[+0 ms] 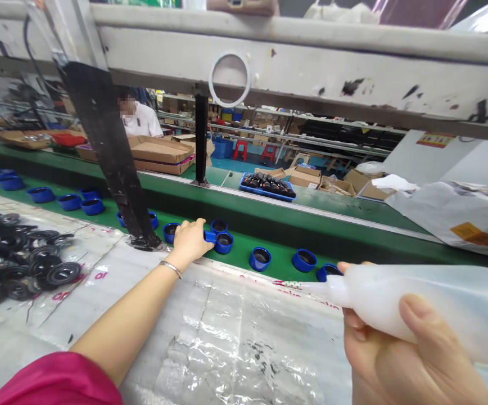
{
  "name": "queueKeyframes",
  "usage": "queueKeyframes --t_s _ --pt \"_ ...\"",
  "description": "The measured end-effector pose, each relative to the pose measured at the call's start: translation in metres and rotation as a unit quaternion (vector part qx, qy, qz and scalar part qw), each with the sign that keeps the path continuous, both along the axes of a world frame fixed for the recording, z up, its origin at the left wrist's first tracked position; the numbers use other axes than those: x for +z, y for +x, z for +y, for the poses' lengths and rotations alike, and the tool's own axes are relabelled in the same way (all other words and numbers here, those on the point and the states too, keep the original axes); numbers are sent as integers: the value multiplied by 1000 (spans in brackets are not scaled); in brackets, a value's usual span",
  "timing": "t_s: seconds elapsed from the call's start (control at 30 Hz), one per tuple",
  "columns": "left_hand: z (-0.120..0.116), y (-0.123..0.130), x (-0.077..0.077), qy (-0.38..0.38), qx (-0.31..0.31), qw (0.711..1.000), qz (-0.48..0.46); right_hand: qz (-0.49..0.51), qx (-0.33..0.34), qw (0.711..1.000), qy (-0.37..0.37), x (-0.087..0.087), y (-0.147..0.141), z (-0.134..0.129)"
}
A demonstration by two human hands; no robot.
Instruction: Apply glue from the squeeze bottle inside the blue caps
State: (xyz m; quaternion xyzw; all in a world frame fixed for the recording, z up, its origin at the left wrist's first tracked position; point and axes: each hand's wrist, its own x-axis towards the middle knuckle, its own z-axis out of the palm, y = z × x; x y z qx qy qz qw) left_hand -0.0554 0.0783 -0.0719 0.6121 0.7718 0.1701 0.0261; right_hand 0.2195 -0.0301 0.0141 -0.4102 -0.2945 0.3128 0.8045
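Observation:
My left hand (191, 241) reaches out over the green belt, its fingers closed round a small round blue cup (209, 237) that they partly hide. Close beside it on the belt stand other blue cups (224, 243) with dark insides. My right hand (408, 349) is wrapped round a translucent white squeeze bottle (433, 306). The bottle lies nearly level, and its thin nozzle (315, 287) points left above the front edge of the worktop. One blue cup (327, 272) is partly covered by the bottle and my right fingers.
A heap of black ring-shaped parts (20, 259) lies on the plastic-covered worktop (235, 349) at left. A dark post (113, 152) rises beside the green belt (278, 247). Beyond are a blue tray of black parts (267, 185), cardboard boxes (162, 151) and a person in white (143, 120).

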Motion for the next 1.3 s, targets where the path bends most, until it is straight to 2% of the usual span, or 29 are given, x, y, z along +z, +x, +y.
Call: queueKeyframes --t_s 0.17,0.37,0.53,0.63,0.73,0.83,0.93,1.0,1.17,1.3 --pt "-3 -5 3 21 23 999 19 2 5 1000 5 1 0 -1" --pt "9 -4 -1 13 -11 1000 4 -5 5 999 45 5 6 -3" --pt "41 4 19 -27 21 999 -1 12 9 999 28 7 9 -4" --pt "62 12 31 -70 31 997 -13 8 17 999 48 7 9 -5" --pt "76 21 40 -89 23 995 -38 12 23 997 77 9 11 -6" --pt "79 32 46 -80 -4 994 -77 12 25 996 87 11 13 -7" --pt "66 45 51 -46 -62 988 -137 14 25 995 93 12 16 -6" --pt "47 55 53 -20 -124 973 -192 16 23 995 93 12 18 -5" --pt "-25 79 52 -11 -287 902 -322 14 12 998 63 10 19 -2" --pt "-68 87 52 -30 -341 860 -378 16 1 999 38 11 14 -1"
